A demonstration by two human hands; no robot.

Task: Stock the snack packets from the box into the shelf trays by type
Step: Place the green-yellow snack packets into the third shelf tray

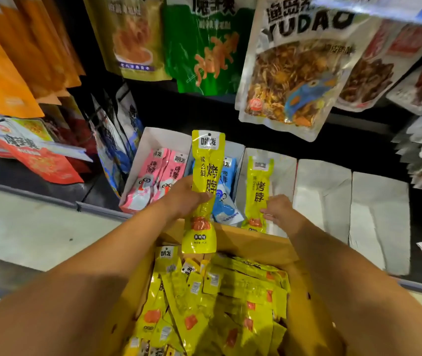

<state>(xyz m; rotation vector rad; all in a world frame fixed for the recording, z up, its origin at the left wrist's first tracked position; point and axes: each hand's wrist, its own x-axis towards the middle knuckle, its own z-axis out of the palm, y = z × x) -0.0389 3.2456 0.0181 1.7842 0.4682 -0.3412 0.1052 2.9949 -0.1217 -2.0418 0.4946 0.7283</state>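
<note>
A: Where's our yellow packet?
B: Our left grip clasps its middle, long axis upright, above the box; its tray lies rightward, where our right grip pinches a second packet.

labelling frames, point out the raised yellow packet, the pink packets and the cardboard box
raised yellow packet (pixel 207 172), head view, printed middle
pink packets (pixel 152 173), head view, front face
cardboard box (pixel 251 244), head view, far wall

Dim shelf recess, glare on hanging bags, wide-angle edge warping, blurred corners
</note>
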